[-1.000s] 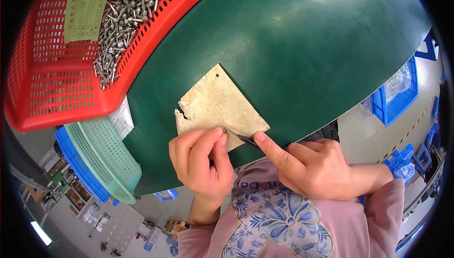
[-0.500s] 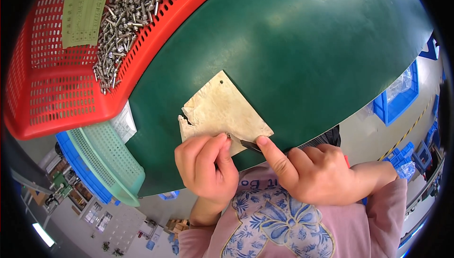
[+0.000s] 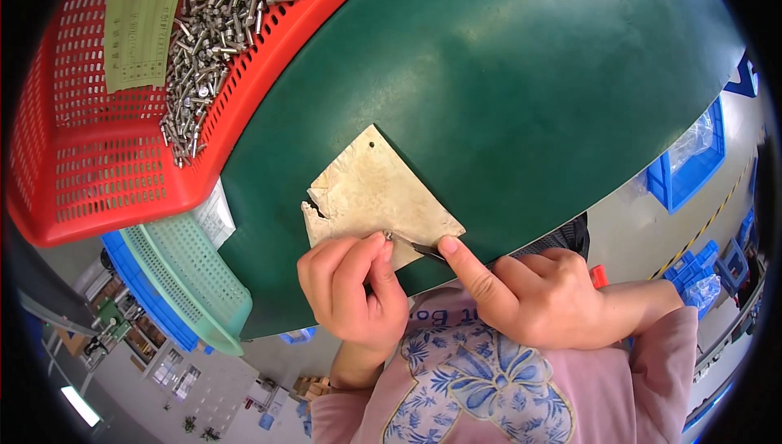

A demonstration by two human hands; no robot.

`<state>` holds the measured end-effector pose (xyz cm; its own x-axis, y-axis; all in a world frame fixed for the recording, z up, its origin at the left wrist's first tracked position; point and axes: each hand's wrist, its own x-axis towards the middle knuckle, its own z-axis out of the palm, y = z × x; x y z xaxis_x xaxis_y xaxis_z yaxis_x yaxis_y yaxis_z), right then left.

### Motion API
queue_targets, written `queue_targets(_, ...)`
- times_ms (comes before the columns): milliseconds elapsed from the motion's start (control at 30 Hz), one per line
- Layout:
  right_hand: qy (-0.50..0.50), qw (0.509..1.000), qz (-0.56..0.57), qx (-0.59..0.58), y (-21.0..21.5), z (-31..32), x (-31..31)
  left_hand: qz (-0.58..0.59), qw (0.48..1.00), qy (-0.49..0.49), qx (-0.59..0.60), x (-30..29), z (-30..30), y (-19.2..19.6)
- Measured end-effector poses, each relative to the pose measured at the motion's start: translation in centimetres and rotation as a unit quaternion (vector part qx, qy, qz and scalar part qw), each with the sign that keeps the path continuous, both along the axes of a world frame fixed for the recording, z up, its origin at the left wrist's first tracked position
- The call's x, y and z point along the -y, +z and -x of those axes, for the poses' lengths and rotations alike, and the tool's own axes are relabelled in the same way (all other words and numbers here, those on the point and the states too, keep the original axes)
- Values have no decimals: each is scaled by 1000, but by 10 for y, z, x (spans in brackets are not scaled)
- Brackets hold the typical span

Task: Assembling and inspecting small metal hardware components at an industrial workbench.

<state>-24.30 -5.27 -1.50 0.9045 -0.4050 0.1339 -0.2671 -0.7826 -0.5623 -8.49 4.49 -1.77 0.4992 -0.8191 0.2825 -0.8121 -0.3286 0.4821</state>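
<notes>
My left hand is closed in a pinch, thumb against forefinger, with a small metal part at the fingertips. Most of that part is hidden by the fingers. My right hand is closed on a slim dark pointed blade, forefinger stretched along it; the rest of the tool is hidden in the hand. The blade points left, its tip close to the metal part; whether they touch I cannot tell. Both hands are over the near edge of a worn, cream-coloured sheet, torn at its left side and with a small hole at its far corner.
The sheet lies on a green table. A red perforated basket at the far left holds many metal bolts and a green paper card. Beside it are a pale green basket and a white paper. A blue bin stands beyond the right edge.
The blade has turned slightly and shows a narrower side. Both hands keep nearly the same place on the sheet; the whole view has shifted a little.
</notes>
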Motion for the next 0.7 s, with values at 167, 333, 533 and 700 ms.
queue_targets(167,-1,1000,0,15,-2,0,-1,-2,1000,2,-5,-1,0,1)
queue_targets(333,4,1000,3,15,-2,0,-1,-2,1000,-1,-10,-3,0,0)
queue_targets(533,14,1000,3,12,-1,-1,3,-1,1000,-8,-1,-1,-1,1)
queue_targets(700,23,998,46,-25,7,-3,4,-8,1000,-8,3,-1,0,2)
